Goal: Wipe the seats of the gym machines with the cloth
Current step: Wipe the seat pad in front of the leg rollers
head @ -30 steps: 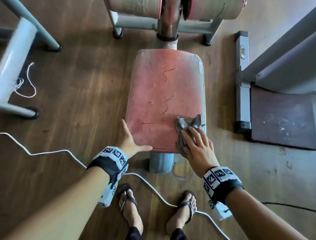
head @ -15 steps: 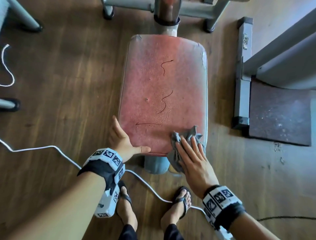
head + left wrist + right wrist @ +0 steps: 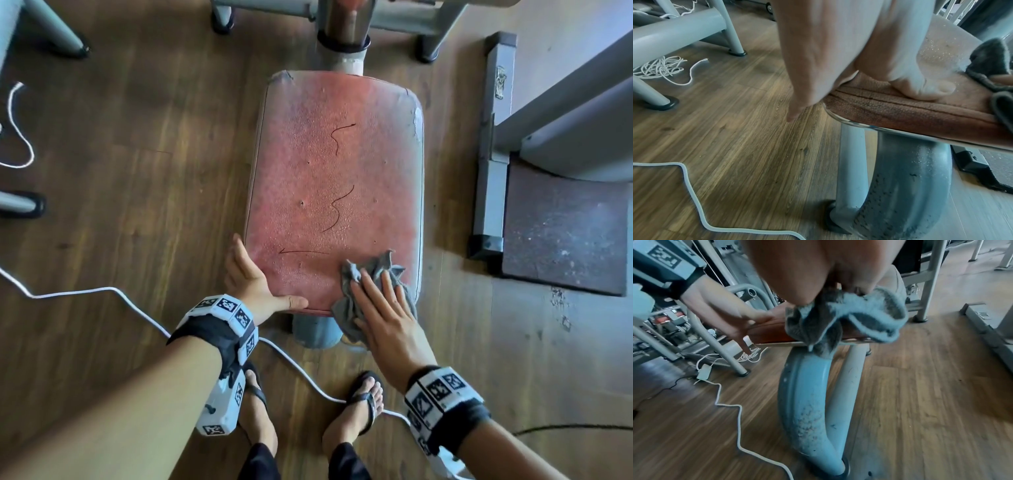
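Worn red seat pad [image 3: 329, 192] is sitting on a grey-blue post [image 3: 803, 402] over wood flooring. Left hand [image 3: 251, 281], fingers straight, is bracing its near left corner. Right hand [image 3: 383, 318], fingers flat and spread, is pressing crumpled grey cloth [image 3: 370, 274] onto the near right corner.

Cloth [image 3: 371, 294] on seat's [image 3: 329, 178] near right corner, cable [image 3: 130, 301] left
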Tool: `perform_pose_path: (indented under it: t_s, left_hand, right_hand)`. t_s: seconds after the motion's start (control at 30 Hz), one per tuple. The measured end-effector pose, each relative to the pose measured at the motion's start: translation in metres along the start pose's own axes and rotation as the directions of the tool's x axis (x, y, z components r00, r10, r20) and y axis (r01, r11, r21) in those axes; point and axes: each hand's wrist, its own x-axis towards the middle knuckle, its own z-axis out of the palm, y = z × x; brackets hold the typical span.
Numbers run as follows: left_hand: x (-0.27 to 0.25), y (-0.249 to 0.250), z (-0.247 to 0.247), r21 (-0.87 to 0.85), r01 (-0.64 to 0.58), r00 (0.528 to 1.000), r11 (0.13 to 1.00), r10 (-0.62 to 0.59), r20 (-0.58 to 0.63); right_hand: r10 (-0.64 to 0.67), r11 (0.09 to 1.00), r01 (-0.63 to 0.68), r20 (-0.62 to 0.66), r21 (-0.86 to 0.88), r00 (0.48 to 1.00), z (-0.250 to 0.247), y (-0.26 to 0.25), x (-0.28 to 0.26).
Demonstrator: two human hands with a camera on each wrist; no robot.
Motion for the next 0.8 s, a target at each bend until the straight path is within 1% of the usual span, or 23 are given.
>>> perform_pose_path:
  t_s: [0.03,0.1,0.17,0.2,0.23,0.37,0.43,0.5,0.57,0.63,0.73,0.8]
  left_hand:
    - [0.000,0.000,0.000,-0.006,0.002,1.000,1.000,-0.002,0.009]
    - [0.001,0.000,0.000,-0.027,0.000,1.000,1.000,0.001,0.016]
    - [0.001,0.001,0.000,-0.040,-0.010,1.000,0.999,0.010,0.010]
    - [0.000,0.000,0.001,-0.039,-0.019,1.000,0.999,0.019,-0.002]
    - [0.000,0.000,0.001,-0.040,-0.028,1.000,0.999,0.027,-0.016]
    - [-0.001,-0.003,0.004,-0.078,-0.059,0.997,0.995,0.054,-0.055]
    - [0.000,-0.005,0.006,-0.120,-0.092,0.993,0.989,0.083,-0.080]
    - [0.001,-0.008,0.007,-0.155,-0.119,0.990,0.981,0.105,-0.095]
    - [0.000,-0.008,0.006,-0.163,-0.130,0.988,0.978,0.114,-0.104]
    - [-0.002,-0.007,0.007,-0.150,-0.129,0.986,0.980,0.112,-0.122]
    - [-0.003,-0.008,0.007,-0.120,-0.138,0.984,0.983,0.122,-0.127]
    - [-0.003,-0.010,0.008,-0.145,-0.155,0.983,0.977,0.137,-0.126]
  right_hand:
    - [-0.006,1.000,0.006,0.021,-0.011,1.000,-0.003,0.005,0.002]
    - [0.042,0.999,-0.042,0.031,-0.010,0.999,-0.012,0.013,0.016]
    - [0.113,0.993,-0.113,0.007,0.028,0.994,-0.019,0.011,0.027]
    - [0.128,0.990,-0.128,-0.005,0.054,0.992,-0.019,0.007,0.028]
    - [0.119,0.990,-0.118,-0.005,0.079,0.993,-0.017,0.000,0.027]
    - [-0.031,0.995,0.025,0.062,0.097,0.998,-0.006,-0.021,0.025]
    - [-0.033,0.992,0.026,0.056,0.122,0.998,-0.010,-0.022,0.042]
    - [0.011,0.991,-0.016,0.044,0.131,0.999,-0.014,-0.022,0.062]
    - [0.034,0.993,-0.036,0.022,0.112,0.999,-0.011,-0.027,0.068]
    - [0.000,0.997,-0.002,0.026,0.078,1.000,-0.005,-0.032,0.054]
    - [-0.092,0.996,0.092,0.075,0.001,0.993,-0.001,-0.026,0.033]
    - [-0.094,0.995,0.097,0.096,-0.024,0.991,-0.003,-0.022,0.037]
